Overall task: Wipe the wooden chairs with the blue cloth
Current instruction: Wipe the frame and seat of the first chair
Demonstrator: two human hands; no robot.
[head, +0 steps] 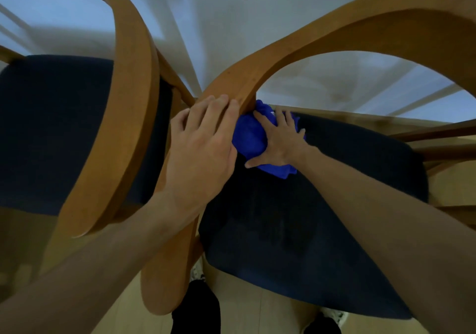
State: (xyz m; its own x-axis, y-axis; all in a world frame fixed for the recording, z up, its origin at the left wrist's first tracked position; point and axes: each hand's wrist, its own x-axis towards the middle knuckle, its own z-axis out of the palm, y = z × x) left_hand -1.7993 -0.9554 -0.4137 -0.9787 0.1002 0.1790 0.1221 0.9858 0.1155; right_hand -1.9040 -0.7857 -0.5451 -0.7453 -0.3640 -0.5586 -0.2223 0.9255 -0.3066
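Two wooden chairs stand side by side below me, each with a curved wooden back and a dark blue seat. My left hand lies flat over the curved wooden back rail of the right chair, fingers wrapped on its lower end. My right hand presses the bunched blue cloth against the inner side of that rail, just above the right chair's dark seat. The left chair's back rail arcs close beside my left forearm.
The left chair's dark seat fills the left side. A pale table with slanted legs stands behind both chairs. Light wooden floor shows below, with my dark trouser legs and patterned slippers near the bottom edge.
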